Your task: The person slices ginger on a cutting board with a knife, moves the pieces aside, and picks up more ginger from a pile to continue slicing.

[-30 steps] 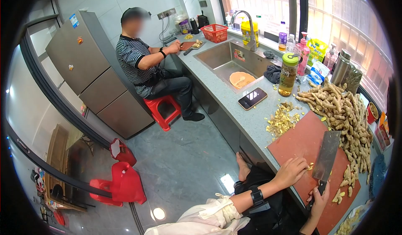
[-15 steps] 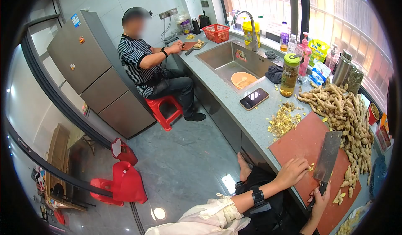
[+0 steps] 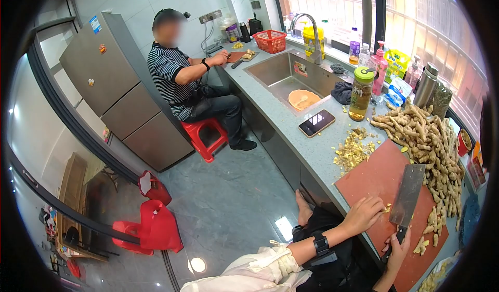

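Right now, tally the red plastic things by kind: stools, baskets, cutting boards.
Red stools: 3, one under the seated person, two on the floor
Red basket: 1, beside the sink
Reddish cutting boards: 2, the near one under the cleaver, a small far one
Total: 6

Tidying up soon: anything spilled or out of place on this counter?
Yes: chopped ginger scraps lie scattered on the bare counter, off the red cutting board, and a phone sits close beside them.
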{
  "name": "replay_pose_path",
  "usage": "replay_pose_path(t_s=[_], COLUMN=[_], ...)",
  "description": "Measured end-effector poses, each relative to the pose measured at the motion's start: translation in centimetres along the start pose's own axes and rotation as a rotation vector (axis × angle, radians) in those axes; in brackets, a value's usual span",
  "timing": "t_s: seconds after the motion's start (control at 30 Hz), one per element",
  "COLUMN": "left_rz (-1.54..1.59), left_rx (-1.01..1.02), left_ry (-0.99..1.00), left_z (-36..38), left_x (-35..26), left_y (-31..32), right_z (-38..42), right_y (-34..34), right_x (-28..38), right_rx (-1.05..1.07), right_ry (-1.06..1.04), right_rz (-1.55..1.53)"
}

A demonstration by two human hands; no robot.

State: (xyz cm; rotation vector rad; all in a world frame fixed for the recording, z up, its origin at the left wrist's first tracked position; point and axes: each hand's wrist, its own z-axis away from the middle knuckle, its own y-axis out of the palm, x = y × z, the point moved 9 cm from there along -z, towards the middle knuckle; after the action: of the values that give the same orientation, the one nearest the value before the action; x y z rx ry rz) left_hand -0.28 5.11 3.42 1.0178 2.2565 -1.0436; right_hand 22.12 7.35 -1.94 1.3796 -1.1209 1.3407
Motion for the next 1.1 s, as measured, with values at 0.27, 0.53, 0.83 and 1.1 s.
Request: replay_pose_path(t_s=[0.27,0.53,0.83,1.1], left_rz=[0.003,-0.003,-0.003,-0.008], left_rx=[-0.002,0.002,0.001,0.006], left_ry=[-0.003,0.001,-0.001,-0.007], left_z=[0.1,0.0,0.0,0.0], left_x=[0.1,0.0,0.1,0.1], left_y=[0.1,0.1,0.2,0.2], right_z=[0.3,0.4,0.4,0.3], right_y=[0.6,0.7,0.7,0.5], right_x=[0.8,1.0,1.1,0.8], right_rx=[0.001,-0.008,-0.005,-0.019], right_ry=[0.001,0.008,0.007,0.005], right_rz=[-0.022,-0.005,0.004,-0.001])
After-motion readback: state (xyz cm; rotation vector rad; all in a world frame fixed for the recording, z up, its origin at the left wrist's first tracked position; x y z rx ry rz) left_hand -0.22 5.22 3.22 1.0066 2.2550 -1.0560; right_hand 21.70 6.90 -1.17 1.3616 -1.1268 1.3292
